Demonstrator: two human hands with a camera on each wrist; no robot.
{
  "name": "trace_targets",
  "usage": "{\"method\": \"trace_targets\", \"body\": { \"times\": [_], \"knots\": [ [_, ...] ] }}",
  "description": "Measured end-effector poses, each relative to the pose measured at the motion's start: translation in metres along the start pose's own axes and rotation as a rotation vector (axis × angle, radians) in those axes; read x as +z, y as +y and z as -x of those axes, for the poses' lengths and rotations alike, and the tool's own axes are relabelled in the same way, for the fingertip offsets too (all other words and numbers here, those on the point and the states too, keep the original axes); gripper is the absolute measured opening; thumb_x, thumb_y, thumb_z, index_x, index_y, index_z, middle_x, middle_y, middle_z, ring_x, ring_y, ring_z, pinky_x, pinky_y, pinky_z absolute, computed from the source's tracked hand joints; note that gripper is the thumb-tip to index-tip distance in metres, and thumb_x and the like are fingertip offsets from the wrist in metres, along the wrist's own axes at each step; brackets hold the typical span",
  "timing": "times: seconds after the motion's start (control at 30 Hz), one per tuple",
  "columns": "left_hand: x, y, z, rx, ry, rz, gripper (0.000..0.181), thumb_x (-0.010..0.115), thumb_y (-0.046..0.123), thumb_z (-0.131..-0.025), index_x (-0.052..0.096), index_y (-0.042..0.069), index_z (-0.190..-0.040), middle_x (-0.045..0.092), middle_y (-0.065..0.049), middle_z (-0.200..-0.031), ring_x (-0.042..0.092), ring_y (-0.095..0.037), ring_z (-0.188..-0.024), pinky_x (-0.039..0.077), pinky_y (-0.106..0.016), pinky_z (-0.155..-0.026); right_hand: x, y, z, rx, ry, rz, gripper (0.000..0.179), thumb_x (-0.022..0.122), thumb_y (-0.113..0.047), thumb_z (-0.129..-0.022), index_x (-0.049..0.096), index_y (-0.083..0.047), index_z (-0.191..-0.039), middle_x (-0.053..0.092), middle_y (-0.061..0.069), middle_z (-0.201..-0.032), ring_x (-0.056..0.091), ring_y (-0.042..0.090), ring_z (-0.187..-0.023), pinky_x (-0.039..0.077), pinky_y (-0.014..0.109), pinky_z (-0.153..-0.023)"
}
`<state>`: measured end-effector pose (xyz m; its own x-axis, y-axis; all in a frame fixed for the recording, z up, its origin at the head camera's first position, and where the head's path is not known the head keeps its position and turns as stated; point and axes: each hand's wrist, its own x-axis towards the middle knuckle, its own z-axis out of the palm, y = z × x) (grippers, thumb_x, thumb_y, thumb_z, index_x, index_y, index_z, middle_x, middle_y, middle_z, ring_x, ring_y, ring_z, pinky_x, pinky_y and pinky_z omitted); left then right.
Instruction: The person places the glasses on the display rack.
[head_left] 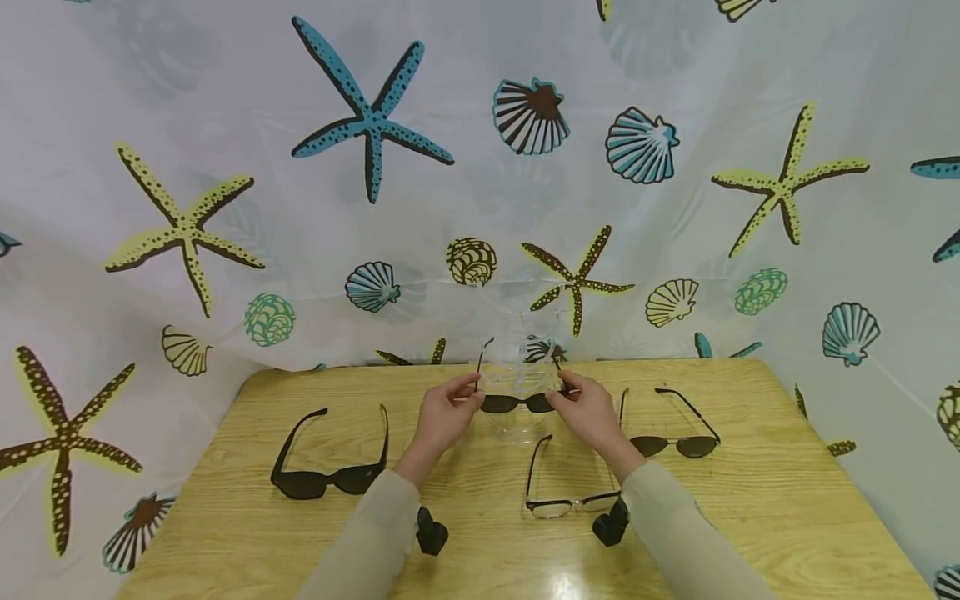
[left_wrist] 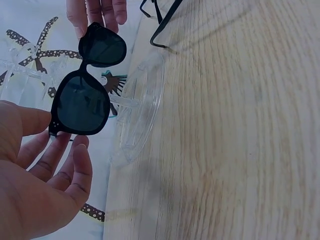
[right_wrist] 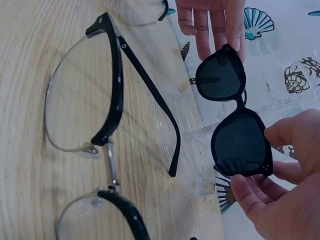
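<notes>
Black sunglasses [head_left: 500, 405] are held up level between both hands, in front of a clear acrylic stand [left_wrist: 156, 107] near the table's back edge. My left hand [head_left: 447, 414] pinches the frame's left corner between thumb and fingers. At the opposite corner, my right hand [head_left: 592, 414] pinches the frame the same way. The open temples point away, toward the stand. Both dark lenses show in the left wrist view and the right wrist view. Whether the sunglasses touch the stand I cannot tell.
Larger black sunglasses [head_left: 303, 485] lie unfolded on the wooden table [head_left: 225, 533] at left. Half-rim clear glasses [head_left: 551, 508] lie near my right forearm, and thin-framed sunglasses [head_left: 696, 447] farther right. A patterned curtain [head_left: 465, 183] hangs behind and at the sides.
</notes>
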<state>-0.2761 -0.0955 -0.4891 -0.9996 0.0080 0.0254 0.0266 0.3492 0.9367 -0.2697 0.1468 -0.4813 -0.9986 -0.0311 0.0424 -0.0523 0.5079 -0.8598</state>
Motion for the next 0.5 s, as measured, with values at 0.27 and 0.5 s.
{"method": "trace_targets", "body": {
  "times": [0.27, 0.5],
  "knots": [
    [0.0019, -0.0046, -0.0057, -0.013, 0.021, -0.017, 0.04, 0.068, 0.017, -0.104, 0.067, 0.011, -0.143, 0.071, -0.019, -0.13, 0.072, -0.036, -0.115, 0.062, -0.042, -0.086, 0.0053, 0.0005, -0.0049, 0.008, 0.005, 0.004, 0.056, 0.065, -0.022, -0.105, 0.051, -0.001, -0.155, 0.061, 0.025, -0.141, 0.064, 0.04, -0.125, 0.058, 0.051, -0.095],
    [0.0058, -0.0063, -0.0085, -0.018, 0.044, -0.009, 0.038, 0.068, 0.015, -0.104, 0.068, 0.008, -0.141, 0.072, -0.021, -0.127, 0.072, -0.038, -0.114, 0.062, -0.042, -0.085, 0.0081, 0.0023, -0.0081, 0.018, 0.007, -0.004, 0.056, 0.065, -0.022, -0.105, 0.05, 0.0, -0.155, 0.06, 0.026, -0.142, 0.063, 0.041, -0.127, 0.058, 0.051, -0.096]
  ]
}}
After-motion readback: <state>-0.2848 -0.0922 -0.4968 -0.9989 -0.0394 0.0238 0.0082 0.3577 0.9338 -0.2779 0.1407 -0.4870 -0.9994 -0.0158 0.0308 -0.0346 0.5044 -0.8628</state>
